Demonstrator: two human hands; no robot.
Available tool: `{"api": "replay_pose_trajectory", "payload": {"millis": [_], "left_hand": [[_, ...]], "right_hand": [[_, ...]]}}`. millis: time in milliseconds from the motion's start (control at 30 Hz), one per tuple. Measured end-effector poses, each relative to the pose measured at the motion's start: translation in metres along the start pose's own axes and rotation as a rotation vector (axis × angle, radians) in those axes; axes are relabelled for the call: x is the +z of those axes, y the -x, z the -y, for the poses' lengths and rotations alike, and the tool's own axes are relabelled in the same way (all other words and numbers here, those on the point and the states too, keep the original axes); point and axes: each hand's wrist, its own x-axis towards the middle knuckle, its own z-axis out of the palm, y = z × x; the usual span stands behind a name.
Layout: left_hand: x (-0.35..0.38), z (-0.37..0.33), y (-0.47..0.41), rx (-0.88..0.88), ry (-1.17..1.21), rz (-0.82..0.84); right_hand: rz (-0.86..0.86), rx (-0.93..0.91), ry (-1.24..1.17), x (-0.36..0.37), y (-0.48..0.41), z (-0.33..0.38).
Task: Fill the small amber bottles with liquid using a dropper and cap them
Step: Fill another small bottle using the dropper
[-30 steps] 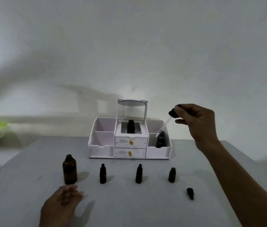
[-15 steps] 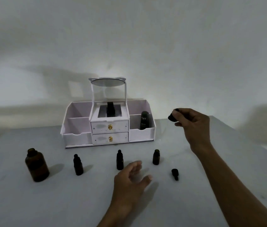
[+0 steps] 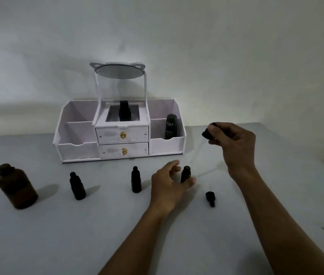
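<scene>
target: small uncapped amber glass bottle, upright on the tabletop, between left thumb and fingers.
left hand: curved round the target; grip cannot be confirmed.
right hand: raised, pinching the black-bulbed clear glass dropper.
surface: matte grey tabletop; loose black cap near the target.
room: dim; plain pale wall, with a white drawer organiser in front of it.

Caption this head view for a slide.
Left hand around the uncapped bottle, right hand holding a dropper just above it.
</scene>
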Motion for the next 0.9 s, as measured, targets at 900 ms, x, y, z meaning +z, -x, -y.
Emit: {"api": "replay_pose_trajectory", "payload": {"millis": [900], "left_hand": [[0.002,0.004,0.0,0.116,-0.144,0.01]], "right_hand": [[0.062,-0.035,0.11,0.005,0.009,-0.011]]}}
